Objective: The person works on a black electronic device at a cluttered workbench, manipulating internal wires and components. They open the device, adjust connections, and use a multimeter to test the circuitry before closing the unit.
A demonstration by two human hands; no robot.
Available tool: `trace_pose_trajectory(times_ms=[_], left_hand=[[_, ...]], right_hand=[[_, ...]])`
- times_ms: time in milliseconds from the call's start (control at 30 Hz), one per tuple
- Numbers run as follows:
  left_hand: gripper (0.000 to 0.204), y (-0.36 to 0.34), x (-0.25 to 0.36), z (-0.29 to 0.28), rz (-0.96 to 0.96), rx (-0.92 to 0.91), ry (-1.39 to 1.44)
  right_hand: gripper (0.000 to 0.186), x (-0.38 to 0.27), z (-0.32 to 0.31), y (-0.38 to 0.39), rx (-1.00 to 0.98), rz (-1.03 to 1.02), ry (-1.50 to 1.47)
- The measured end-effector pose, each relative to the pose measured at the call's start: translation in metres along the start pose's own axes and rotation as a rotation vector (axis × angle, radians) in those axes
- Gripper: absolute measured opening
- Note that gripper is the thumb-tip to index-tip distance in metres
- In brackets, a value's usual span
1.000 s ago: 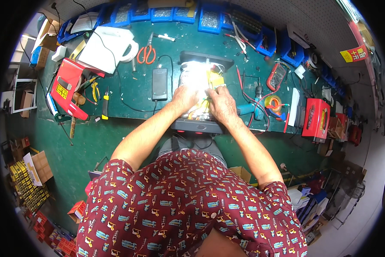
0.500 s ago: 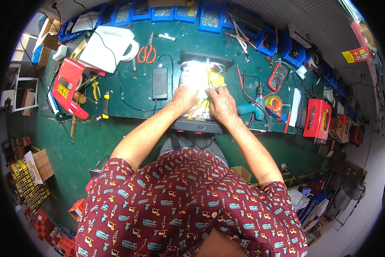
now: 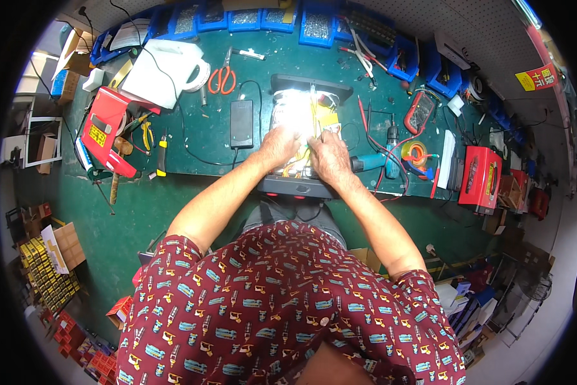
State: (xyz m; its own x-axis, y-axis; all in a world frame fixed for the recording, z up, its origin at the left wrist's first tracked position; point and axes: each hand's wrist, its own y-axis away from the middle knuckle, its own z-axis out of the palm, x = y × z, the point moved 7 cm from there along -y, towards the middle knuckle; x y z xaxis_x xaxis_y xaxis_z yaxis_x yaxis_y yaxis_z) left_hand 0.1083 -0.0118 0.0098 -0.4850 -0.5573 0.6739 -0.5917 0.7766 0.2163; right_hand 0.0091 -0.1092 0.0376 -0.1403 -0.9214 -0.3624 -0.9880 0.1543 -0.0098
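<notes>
An opened electrical device (image 3: 295, 187) with dark end pieces lies at the bench's near edge, in front of my body. Inside it are thin coloured wires (image 3: 298, 168) and a yellow part (image 3: 328, 120); strong glare whitens its left half. Over that bright part, my left hand (image 3: 279, 147) is closed with its fingertips at the wires. My right hand (image 3: 331, 158) reaches in from the right side, fingers curled and pinched near the left fingertips. What either hand pinches is too small and too washed out to make out.
A black power adapter (image 3: 241, 124) and orange-handled scissors (image 3: 222, 80) lie left of the device. To the right are a teal drill (image 3: 391, 160), a red multimeter (image 3: 420, 112) and test leads. Blue parts bins (image 3: 316, 25) line the back. Red casings (image 3: 480, 178) flank the bench.
My right hand has shifted slightly left, closer to my left hand inside the device. The left hand stays nearly in place. The whole view has moved a little.
</notes>
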Motion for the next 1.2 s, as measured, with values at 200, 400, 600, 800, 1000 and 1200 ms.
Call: trace_pose_trajectory(times_ms=[200, 400, 600, 800, 1000, 1200], left_hand=[[0.022, 0.003, -0.002, 0.009, 0.066, 0.032, -0.007], [0.02, 0.0, 0.0, 0.011, 0.116, 0.029, -0.014], [0.023, 0.001, -0.003, 0.004, 0.07, 0.014, 0.136], [0.02, 0.005, 0.001, -0.016, 0.065, 0.107, 0.163], [0.018, -0.013, 0.045, -0.015, 0.102, 0.143, 0.213], [0.015, -0.027, 0.055, 0.001, 0.082, 0.123, 0.165]], right_hand=[[0.029, -0.003, 0.006, 0.002, -0.024, 0.016, 0.009], [0.033, -0.005, 0.01, 0.004, -0.038, 0.016, 0.07], [0.03, 0.013, -0.026, 0.016, 0.217, 0.015, -0.249], [0.031, 0.123, -0.021, 0.065, 0.718, 0.649, -0.888], [0.041, 0.137, 0.062, 0.037, 0.034, 0.739, -1.405], [0.026, 0.123, 0.044, 0.037, 0.115, 0.606, -1.483]])
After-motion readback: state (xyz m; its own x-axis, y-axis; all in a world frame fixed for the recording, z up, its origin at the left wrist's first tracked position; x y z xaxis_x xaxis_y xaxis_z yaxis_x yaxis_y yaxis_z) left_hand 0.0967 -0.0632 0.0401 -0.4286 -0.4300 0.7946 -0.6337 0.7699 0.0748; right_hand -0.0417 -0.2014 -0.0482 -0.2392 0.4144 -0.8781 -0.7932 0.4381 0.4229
